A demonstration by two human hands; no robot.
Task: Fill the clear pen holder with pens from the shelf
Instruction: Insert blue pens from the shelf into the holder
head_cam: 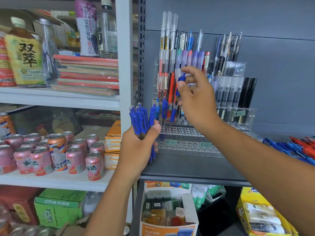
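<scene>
A clear tiered pen holder (184,147) stands on the dark shelf, its back rows full of pens and its front rows of holes bare. My left hand (138,149) grips a bundle of blue pens (140,120) upright, just left of the holder. My right hand (196,97) pinches a single blue pen (179,82) between thumb and fingers, held upright over the holder's middle rows beside several blue and red pens standing there. A loose pile of blue and red pens (296,147) lies on the shelf at the far right.
A white shelf unit on the left holds pink drink cans (75,155), bottles and stacked notebooks (88,74). An orange box (113,135) stands by the white upright. Below the dark shelf sit a box of small bottles (168,212) and a yellow box (262,217).
</scene>
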